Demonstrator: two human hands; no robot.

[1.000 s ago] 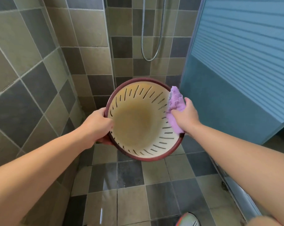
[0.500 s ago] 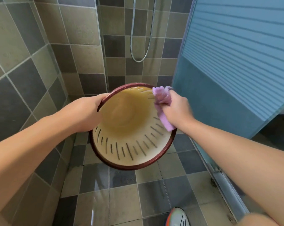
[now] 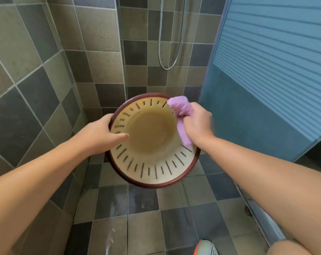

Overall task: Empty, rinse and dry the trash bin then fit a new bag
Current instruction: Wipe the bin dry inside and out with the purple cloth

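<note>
The trash bin (image 3: 152, 168) is a round cream bin with slotted walls and a dark red rim, held in the air with its mouth tilted toward me. My left hand (image 3: 100, 133) grips its left rim, thumb lying inside over the wall. My right hand (image 3: 196, 124) clutches a purple cloth (image 3: 181, 109) and presses it against the inner right wall near the rim. The bin's inside holds nothing, and its base looks brownish.
I stand in a tiled shower corner with a wet tiled floor (image 3: 143, 203) below the bin. A shower hose (image 3: 167, 67) loops on the back wall. A blue ribbed door (image 3: 266, 70) stands close on the right. A shoe tip (image 3: 205, 248) shows at the bottom.
The bin has been turned in my hands, and my left thumb now lies inside the rim. My right hand has shifted with the cloth along the right inner wall.
</note>
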